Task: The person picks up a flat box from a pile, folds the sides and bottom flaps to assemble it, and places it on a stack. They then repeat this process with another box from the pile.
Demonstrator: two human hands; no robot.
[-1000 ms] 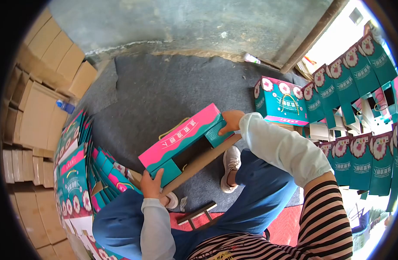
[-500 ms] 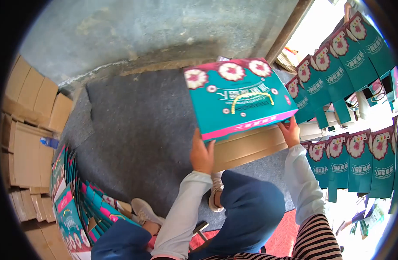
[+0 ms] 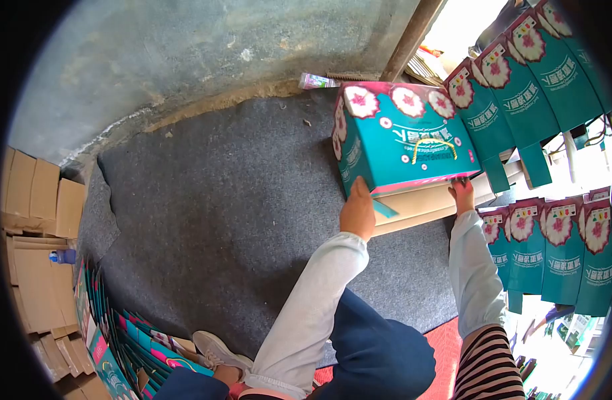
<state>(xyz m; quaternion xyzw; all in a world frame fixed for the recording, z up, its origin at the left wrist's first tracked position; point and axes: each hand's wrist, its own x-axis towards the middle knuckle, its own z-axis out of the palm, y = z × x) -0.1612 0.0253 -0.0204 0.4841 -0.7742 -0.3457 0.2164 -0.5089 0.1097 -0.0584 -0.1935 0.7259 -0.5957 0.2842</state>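
Note:
A teal and pink gift box (image 3: 403, 157) with flower prints and a yellow rope handle (image 3: 434, 148) is between my hands, at the right of the floor. My left hand (image 3: 357, 210) grips its near left corner, thumb pointing up along the side. At the near right edge, my right hand (image 3: 462, 195) has its fingers closed on the lower rim, partly hidden. Bare brown cardboard (image 3: 416, 208) shows below the near side of the box. A small teal flap (image 3: 385, 209) sticks out beside my left hand.
Flat printed teal cartons (image 3: 519, 103) hang or stand in rows on the right. Folded cartons (image 3: 123, 347) lie at lower left, near brown boxes (image 3: 43, 280) and a blue bottle (image 3: 63, 256). Dark matting (image 3: 219, 207) covers the floor up to the grey wall (image 3: 206, 53).
Both hands have carried the box forward and to the right, close to the hanging cartons. More of its left side now shows. The view has shifted slightly.

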